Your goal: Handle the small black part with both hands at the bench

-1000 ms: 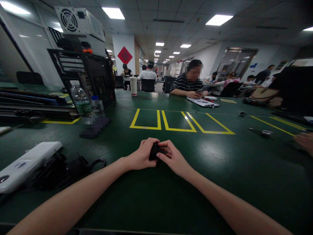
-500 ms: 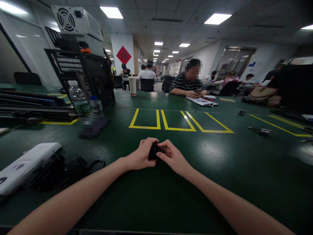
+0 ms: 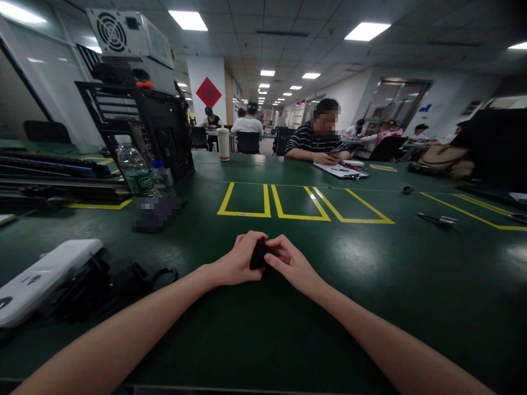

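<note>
A small black object (image 3: pixel 258 254) stands on the green tabletop (image 3: pixel 263 334) in front of me; its kind is too dark to make out. My left hand (image 3: pixel 239 260) is wrapped round its left side, fingers over the top and thumb low at the near edge. From the right, my right hand (image 3: pixel 290 263) pinches the object's right edge between thumb and fingertips. The far side of the object is hidden behind the fingers.
On the left lie a white case (image 3: pixel 49 280), black straps or cables (image 3: pixel 94 285) and a black ring (image 3: pixel 164 278). Bottles (image 3: pixel 134 167) stand by a computer case (image 3: pixel 160 131). Yellow tape outlines (image 3: pixel 245 214) mark the table. Across it, a person (image 3: pixel 313 140) sits near a clipboard (image 3: pixel 340 170).
Almost nothing differs. The right thumb and the black object's right edge have shifted very slightly; both hands keep their hold.
</note>
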{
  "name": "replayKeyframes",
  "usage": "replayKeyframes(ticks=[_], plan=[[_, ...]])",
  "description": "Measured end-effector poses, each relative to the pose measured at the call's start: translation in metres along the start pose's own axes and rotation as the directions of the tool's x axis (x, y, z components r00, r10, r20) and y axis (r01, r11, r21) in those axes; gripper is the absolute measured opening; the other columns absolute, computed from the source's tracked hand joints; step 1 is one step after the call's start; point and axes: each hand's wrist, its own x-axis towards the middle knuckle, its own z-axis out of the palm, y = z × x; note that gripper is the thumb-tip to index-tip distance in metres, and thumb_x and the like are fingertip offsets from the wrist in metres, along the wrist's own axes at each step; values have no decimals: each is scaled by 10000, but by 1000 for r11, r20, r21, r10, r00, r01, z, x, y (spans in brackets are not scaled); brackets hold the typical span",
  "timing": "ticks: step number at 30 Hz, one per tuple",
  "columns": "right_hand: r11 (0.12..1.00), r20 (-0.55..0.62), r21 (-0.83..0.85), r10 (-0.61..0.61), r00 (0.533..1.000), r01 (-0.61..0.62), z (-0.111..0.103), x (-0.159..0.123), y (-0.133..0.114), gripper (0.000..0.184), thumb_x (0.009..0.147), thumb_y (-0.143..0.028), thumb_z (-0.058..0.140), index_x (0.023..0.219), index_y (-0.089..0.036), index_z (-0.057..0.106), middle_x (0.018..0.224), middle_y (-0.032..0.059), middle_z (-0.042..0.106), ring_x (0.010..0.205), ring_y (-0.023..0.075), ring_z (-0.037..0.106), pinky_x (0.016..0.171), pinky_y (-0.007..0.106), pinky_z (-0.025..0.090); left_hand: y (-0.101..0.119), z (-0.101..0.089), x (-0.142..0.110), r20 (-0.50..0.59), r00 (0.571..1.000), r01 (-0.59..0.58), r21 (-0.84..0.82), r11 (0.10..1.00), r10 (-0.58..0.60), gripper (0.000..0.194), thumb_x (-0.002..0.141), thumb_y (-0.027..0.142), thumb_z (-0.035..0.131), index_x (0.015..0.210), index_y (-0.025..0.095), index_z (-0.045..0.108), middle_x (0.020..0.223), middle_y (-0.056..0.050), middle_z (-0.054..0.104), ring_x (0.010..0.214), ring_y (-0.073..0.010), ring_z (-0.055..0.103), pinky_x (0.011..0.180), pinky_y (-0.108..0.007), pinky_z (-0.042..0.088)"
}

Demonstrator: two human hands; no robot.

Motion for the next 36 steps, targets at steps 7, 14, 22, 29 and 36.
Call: replayKeyframes(ticks=[7,14,22,29,36], plan=[[998,-48,-59,6,999,-9,1,2,4,225,772,-217,537,985,-215,462,1024,27,516,1023,179,511,837,345,464,0,-1,1,14,1000,6,-3,1000,-6,592,658,177,611,1158,216,295,1092,-68,413,998,-235,429,890,-415,346],[996,0,-52,72,997,-72,-2,2,3,247,788,-248,514,1025,-215,452,1055,40,509,976,183,543,824,356,474,-4,3,1,-16,1000,-18,23,1000,18,604,636,164,614,1152,199,302,1086,-67,417,994,-225,431,912,-402,322],[999,-27,-47,-13,1000,12,0,0,1,171,777,-230,532,936,-225,470,998,6,511,1007,172,524,832,342,474,-3,3,1,-1,1000,-8,6,1000,8,599,646,167,610,1152,214,294,1096,-67,410,1015,-234,417,902,-404,334],[998,-59,-65,18,998,-22,0,2,3,247,765,-217,546,994,-216,454,1034,27,511,1017,179,517,833,352,470,-2,3,1,4,1000,27,-5,1000,-27,603,641,164,612,1153,218,298,1095,-69,416,1001,-244,424,880,-418,344],[994,-25,-89,55,998,-57,-2,0,1,241,779,-244,527,1010,-212,467,1047,34,511,1001,189,525,839,374,469,4,-7,1,66,998,-2,1,1000,1,581,673,173,596,1163,220,288,1106,-73,412,1008,-240,426,891,-420,332]])
